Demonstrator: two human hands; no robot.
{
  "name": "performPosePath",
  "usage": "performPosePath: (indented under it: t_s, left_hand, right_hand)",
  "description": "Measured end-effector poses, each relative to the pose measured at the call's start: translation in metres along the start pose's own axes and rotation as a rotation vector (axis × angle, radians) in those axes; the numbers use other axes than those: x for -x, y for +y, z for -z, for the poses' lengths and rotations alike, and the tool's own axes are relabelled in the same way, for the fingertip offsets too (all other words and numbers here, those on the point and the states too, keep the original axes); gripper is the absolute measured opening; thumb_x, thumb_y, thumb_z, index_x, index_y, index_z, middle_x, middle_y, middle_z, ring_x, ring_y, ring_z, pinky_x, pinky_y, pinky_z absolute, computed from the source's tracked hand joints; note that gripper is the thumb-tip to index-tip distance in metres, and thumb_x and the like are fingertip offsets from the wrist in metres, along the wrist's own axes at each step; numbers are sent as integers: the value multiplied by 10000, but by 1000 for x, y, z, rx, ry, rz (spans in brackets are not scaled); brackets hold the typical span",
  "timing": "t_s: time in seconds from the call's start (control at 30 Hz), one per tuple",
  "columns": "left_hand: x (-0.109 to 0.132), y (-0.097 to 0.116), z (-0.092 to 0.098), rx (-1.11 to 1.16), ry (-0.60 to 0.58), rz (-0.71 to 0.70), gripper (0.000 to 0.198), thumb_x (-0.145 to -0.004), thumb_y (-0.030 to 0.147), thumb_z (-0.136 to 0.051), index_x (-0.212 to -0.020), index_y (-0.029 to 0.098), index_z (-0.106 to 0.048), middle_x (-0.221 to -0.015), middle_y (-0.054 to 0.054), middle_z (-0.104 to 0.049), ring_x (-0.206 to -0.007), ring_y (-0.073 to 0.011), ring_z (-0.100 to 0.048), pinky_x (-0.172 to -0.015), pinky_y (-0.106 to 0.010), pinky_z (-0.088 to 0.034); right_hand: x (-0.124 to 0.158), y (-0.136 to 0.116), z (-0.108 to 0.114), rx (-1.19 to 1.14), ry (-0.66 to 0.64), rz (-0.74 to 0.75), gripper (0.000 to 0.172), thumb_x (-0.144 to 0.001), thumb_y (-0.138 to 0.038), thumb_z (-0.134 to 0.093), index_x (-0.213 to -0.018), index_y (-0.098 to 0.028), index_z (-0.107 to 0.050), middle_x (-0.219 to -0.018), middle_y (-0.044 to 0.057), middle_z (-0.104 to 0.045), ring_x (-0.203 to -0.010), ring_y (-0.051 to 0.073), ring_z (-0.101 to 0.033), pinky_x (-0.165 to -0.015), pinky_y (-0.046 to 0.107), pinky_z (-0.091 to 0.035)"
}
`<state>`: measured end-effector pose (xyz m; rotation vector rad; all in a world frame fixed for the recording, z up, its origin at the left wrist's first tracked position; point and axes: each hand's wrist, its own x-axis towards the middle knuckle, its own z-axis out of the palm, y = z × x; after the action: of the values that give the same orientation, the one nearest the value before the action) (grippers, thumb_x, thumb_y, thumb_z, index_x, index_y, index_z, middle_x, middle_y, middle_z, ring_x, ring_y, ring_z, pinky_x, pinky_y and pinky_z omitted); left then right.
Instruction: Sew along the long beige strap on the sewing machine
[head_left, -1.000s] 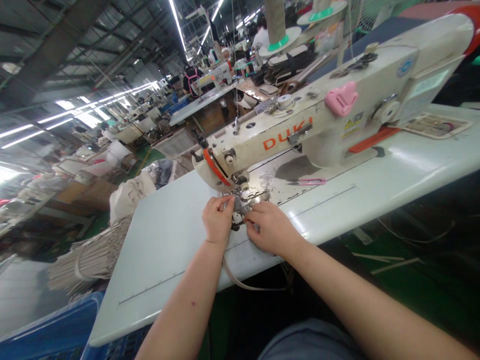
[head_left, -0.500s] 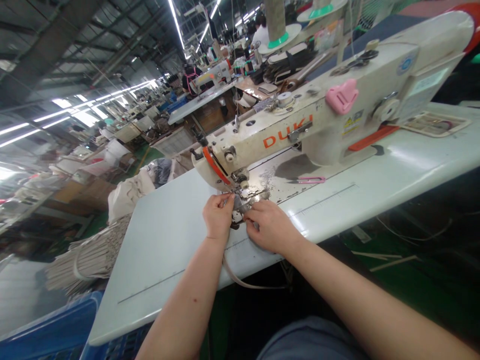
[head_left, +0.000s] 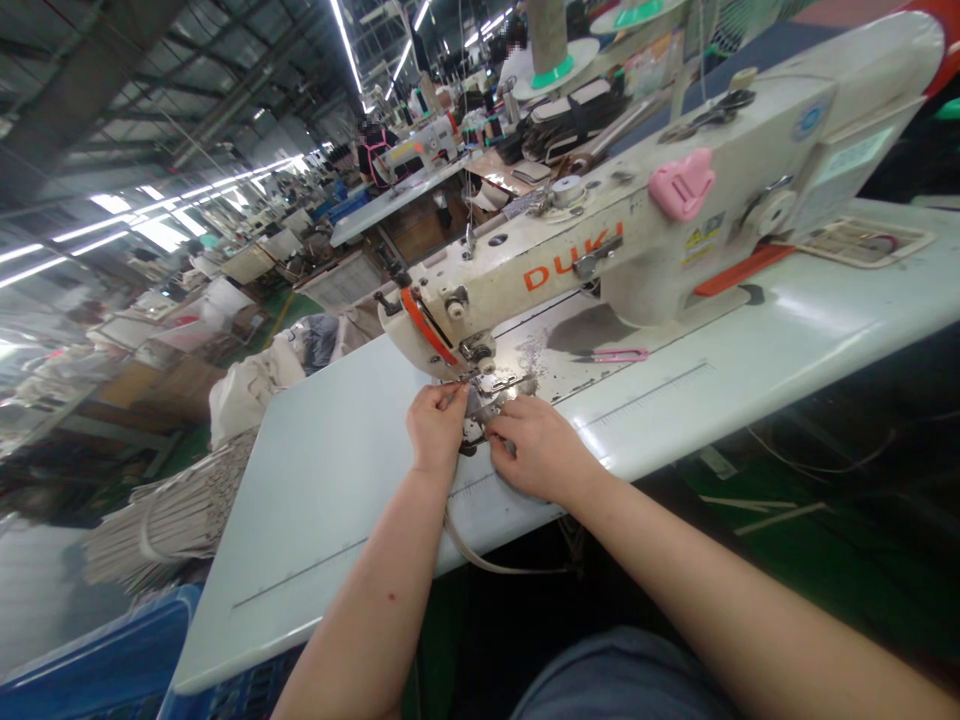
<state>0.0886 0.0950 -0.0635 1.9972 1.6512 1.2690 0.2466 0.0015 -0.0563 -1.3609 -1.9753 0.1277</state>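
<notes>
My left hand (head_left: pixel 437 428) is closed in a pinch just in front of the needle area of a white sewing machine (head_left: pixel 637 240). What its fingertips hold is too small to make out. Close beside it on the right, my right hand (head_left: pixel 541 448) has its fingers curled at the metal plate (head_left: pixel 484 402) under the presser foot; anything in them is hidden. A pale narrow strap (head_left: pixel 480 562) hangs in a loop over the table's front edge, below my left wrist. Pink-handled thread snips (head_left: pixel 619 355) lie on the machine bed behind my right hand.
The machine stands on a pale table (head_left: pixel 322 470) with ruler markings. At the left are a tied bundle of beige strips (head_left: pixel 161 525) and a blue plastic crate (head_left: pixel 105 650). A pink holder (head_left: pixel 681 185) sits on the machine arm. Thread cones and other workstations stand behind.
The view has shifted very slightly. Both hands stay at the needle area in nearly the same pose.
</notes>
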Motion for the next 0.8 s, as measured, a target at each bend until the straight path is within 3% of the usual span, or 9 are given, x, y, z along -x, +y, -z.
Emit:
performPosePath:
  t_s: [0.3,0.63,0.8]
  left_hand:
    - [7,-9,8,120,-39,102,291,-785,473,-763,-907,213,-811,-603,40,-517,-566,-122,-455,-561,-262,-384]
    - [11,-5,8,222,-45,128,359,-744,497,-793,-907,177,-805,-688,3,-638,-652,-148,-578,-642,-274,-483]
    - [11,-9,8,202,-9,130,396,-734,520,-795,-926,173,-804,-682,6,-634,-636,-142,-563,-633,-271,-481]
  right_hand:
    - [0,0,1,-15,-5,-5,139,-868,-156,-607,-757,-185,-687,-786,65,-661,-833,235,-584,-801,363,-462]
    - [1,0,2,-38,-27,-12,121,-852,-161,-609,-770,-177,-696,-806,67,-673,-847,232,-582,-822,358,-464]
    - [0,0,1,-33,-33,-6,133,-860,-174,-607,-762,-179,-697,-805,63,-671,-838,233,-572,-819,358,-452]
